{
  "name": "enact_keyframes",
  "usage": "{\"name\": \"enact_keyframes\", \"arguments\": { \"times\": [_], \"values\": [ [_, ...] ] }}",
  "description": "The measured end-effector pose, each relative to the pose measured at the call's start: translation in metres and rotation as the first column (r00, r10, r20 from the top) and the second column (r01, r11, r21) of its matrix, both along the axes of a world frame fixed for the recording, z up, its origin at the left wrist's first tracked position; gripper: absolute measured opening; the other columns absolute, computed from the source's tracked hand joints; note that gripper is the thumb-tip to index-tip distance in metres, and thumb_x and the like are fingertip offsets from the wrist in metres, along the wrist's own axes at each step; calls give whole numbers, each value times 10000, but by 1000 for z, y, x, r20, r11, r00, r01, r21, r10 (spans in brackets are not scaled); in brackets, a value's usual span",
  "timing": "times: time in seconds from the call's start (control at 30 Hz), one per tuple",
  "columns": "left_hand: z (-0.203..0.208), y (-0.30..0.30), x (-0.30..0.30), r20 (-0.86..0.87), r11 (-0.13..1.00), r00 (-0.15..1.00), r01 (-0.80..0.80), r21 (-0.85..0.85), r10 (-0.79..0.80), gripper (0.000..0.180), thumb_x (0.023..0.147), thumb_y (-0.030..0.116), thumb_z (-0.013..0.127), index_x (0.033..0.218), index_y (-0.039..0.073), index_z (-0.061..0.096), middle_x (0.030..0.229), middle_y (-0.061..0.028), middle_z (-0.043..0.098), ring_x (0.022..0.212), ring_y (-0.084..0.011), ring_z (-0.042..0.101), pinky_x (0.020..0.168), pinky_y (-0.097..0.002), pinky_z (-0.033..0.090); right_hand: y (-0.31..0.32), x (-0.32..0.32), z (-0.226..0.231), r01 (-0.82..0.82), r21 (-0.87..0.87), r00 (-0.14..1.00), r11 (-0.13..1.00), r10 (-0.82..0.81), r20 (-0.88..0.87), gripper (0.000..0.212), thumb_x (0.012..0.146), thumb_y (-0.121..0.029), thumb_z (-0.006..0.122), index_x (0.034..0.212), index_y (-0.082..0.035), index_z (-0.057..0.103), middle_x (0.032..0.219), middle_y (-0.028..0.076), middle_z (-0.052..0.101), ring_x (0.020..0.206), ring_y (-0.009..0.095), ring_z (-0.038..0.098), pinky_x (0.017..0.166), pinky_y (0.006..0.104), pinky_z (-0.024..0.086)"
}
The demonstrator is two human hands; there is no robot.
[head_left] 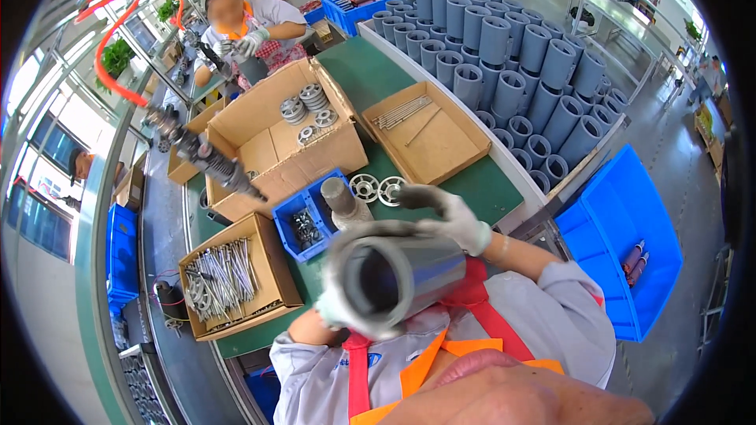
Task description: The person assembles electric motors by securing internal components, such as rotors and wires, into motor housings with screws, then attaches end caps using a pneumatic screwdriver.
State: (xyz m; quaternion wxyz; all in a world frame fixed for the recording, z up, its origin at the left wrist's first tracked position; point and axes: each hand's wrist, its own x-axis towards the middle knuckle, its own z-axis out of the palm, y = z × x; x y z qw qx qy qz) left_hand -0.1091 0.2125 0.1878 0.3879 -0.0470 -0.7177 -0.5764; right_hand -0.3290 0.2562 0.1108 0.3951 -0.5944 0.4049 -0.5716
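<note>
A grey metal cylinder, hollow with a thick flanged rim, is held up in front of my chest, its open end facing left and slightly blurred. My left hand, in a white glove, grips it from the left; the cylinder hides most of the fingers. Above the cylinder's far side is my right hand, gloved with dark fingertips, fingers stretched out to the left; whether it touches the cylinder I cannot tell. Just beyond stand a grey metal post with a wider base and two silver spoked discs on the green bench.
A pneumatic screwdriver hangs from an orange hose. Around the bench are a box of long bolts, a blue parts bin, a large carton and a shallow tray. Grey cylinders stand right; a co-worker works opposite.
</note>
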Motion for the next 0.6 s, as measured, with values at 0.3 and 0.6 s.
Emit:
{"name": "enact_keyframes", "arguments": {
  "times": [0.3, 0.6],
  "values": [
    [85, -58, 37, -131, 802, 845, -533, -270, 518, 1196, 484, 408, 942, 1413, 22, 295, 1339, -218, 496, 1209, -340, 534, 1029, -473, 445, -67, 54, 11, -194, 50, 846, 980, 192, -497, 811, 733, -256, 784, 1383, 18, 383, 1277, 228, 570, 1151, 276, 583, 978, 368, 471],
    [30, -58, 36, 232, 839, 809, -494, -228, 540, 1041, 498, 164, 903, 1352, -15, 334, 1223, -143, 569, 1123, -247, 583, 1004, -396, 461, -47, 6, 89, -88, 15, 893, 996, 86, -443, 458, 773, -288, 756, 1133, -21, 658, 1040, 170, 683, 961, 282, 671, 853, 379, 522]
  ]
}}
